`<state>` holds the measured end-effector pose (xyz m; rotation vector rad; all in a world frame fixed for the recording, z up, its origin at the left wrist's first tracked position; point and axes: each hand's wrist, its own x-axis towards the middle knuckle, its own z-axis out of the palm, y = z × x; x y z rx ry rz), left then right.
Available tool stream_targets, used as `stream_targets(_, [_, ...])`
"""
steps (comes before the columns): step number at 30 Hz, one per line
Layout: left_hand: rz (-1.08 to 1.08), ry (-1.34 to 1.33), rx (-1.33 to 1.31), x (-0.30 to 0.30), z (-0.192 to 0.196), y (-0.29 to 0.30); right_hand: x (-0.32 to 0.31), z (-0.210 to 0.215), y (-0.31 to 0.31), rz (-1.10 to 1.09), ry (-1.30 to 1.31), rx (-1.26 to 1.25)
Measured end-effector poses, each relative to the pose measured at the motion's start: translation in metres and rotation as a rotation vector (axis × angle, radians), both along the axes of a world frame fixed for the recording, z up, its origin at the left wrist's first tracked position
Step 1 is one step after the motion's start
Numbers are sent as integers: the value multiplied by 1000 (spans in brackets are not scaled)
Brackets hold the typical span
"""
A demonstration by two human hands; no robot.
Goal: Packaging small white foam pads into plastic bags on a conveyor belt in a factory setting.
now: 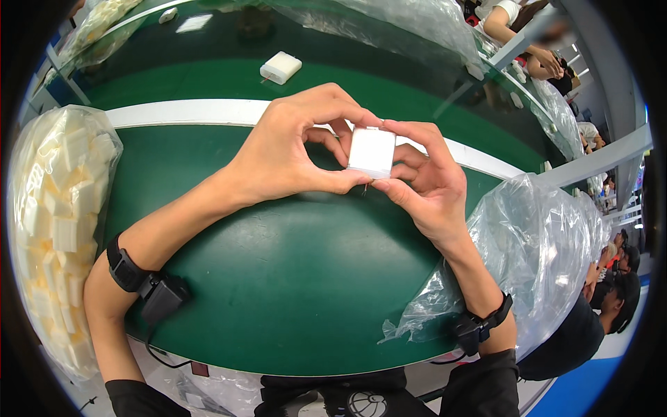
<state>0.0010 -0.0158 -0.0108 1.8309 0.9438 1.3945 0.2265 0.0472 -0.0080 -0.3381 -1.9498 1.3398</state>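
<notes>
Above the far part of the green work table, my left hand (286,149) and my right hand (439,182) hold a small white square plastic case (372,151) between them. My left fingertips and thumb grip its left side, at the upper and lower corners. The right thumb and fingers close on its right side in the same way. Its broad face is turned toward me, and a thin dark wire end shows under its lower edge. The back of the case is hidden.
Another white case (281,67) lies on the green conveyor belt (208,76) beyond the white rail (187,112). A clear bag of cream-white blocks (64,236) stands at the left. Crumpled clear plastic (531,257) covers the right side. Other people sit along the line at right.
</notes>
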Motion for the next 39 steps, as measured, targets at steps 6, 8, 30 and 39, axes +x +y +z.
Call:
stream_targets(6, [40,58,103,-1,-4,-1,-5,-2,-1,-45,15,-10])
stream_targets(8, [43,69,131,-1,-2,-2,-4,-1,1,-32,-48,45])
stream_targets(30, [509,352,59,-44,-20,75,177,78,-184,-945,-977,130])
stream_targets(39, [245,-45,-311,-8,-38,59,261,18,-141,-1290,-1498,-92])
